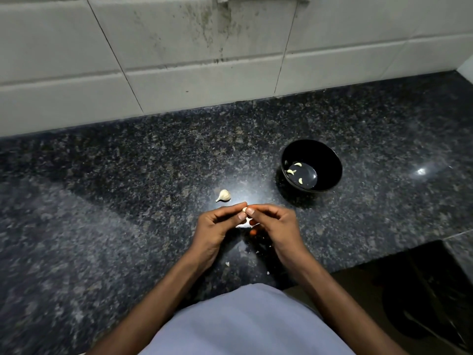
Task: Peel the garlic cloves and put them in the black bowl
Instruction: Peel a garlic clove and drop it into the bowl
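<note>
Light blue-grey cloth of the person's shirt (245,326) fills the bottom centre of the frame, nearest the camera, with both bare forearms reaching up from it toward the middle. No brand, label or writing can be read anywhere in the view.

Largest after that is the dark speckled granite countertop (128,188), which spans the whole middle band, with a bright glare spot at the right. Behind it, across the upper part of the frame, runs a wall of pale rectangular tiles (76,47), streaked with dark grime near the top centre.

Right of centre stands the black bowl (330,165), glossy and round, upright on the countertop. Three peeled garlic cloves (297,164) lie apart on its bottom, small, pale yellow and curved.

At the centre of the frame the left hand (217,226) and the right hand (273,224) meet fingertip to fingertip above the countertop. Both have curled fingers and pinch one small garlic clove (244,209) between them; it shows as a whitish nub between the thumbs and forefingers, mostly hidden.

Just up and left of the hands, a partly broken garlic bulb (224,195) lies on the countertop, off-white with a papery skin and a pointed tail, well apart from the bowl.

Tiny white skin flakes (227,264) are scattered on the countertop below the hands.
</note>
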